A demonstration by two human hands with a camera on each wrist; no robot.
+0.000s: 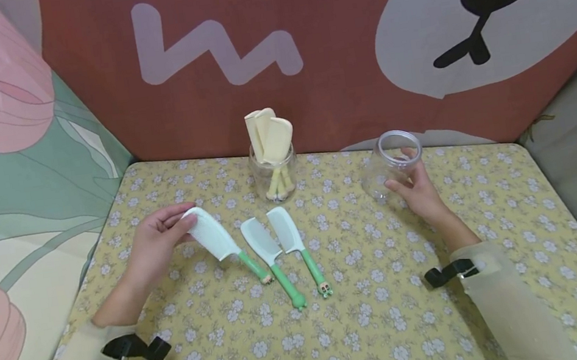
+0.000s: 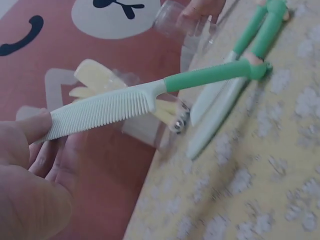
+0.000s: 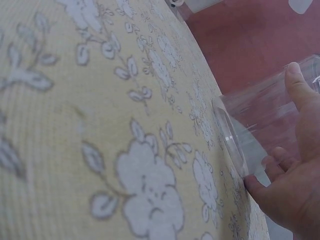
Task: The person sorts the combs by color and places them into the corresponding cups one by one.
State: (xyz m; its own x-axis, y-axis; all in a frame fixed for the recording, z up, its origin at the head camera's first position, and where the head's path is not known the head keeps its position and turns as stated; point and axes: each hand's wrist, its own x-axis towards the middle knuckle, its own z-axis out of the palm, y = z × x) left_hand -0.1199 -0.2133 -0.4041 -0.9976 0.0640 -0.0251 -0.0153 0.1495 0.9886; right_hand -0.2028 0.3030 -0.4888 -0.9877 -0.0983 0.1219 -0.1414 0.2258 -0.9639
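Observation:
My left hand [image 1: 155, 240] pinches the broad white end of a comb [image 1: 214, 234] between thumb and fingers. That comb has a green handle, which points toward two similar combs, a middle one [image 1: 286, 282] and a right one [image 1: 287, 232], lying on the table. In the left wrist view the held comb [image 2: 100, 111] shows its teeth facing down, its handle end overlapping the other handles. My right hand [image 1: 422, 191] grips a clear jar [image 1: 374, 179] around its side, thumb in front. The jar leans slightly, its open mouth up; in the right wrist view its base [image 3: 231, 137] is close to the tabletop.
At the back middle stands another clear jar [image 1: 259, 178] with several cream combs [image 1: 278, 139], handles down. A yellow flowered cloth [image 1: 259, 350] covers the table. Printed fabric [image 1: 234, 107] rises right behind the table's back edge, with more hangings at both sides.

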